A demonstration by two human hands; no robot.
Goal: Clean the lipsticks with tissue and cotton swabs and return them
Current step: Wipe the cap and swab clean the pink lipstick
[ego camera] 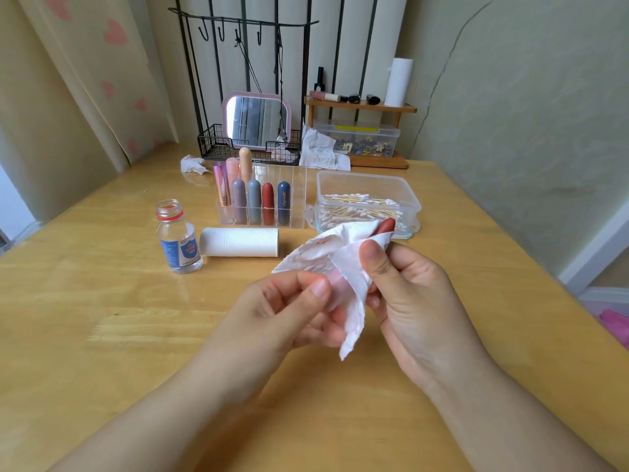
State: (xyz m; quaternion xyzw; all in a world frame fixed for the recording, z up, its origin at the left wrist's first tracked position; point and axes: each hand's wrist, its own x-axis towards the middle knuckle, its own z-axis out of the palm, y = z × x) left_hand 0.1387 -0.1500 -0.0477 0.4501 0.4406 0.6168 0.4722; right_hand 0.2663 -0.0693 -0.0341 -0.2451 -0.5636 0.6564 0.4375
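Above the table's middle, my right hand (pixel 405 294) grips a red-brown lipstick (pixel 387 225) wrapped in a white tissue (pixel 335 257); only the lipstick's rounded tip shows. My left hand (pixel 289 308) pinches the lower part of the same tissue between thumb and fingers. A clear organizer (pixel 262 199) behind holds several capped lipsticks in pink, grey, red and blue. To its right stands an open clear box of cotton swabs (pixel 364 206).
A small open bottle of clear liquid (pixel 177 238) stands at the left, next to a lying tissue roll (pixel 240 242). Crumpled tissues (pixel 192 164) lie near a wire rack with a mirror (pixel 257 122). A wooden shelf (pixel 360 107) stands at the back right.
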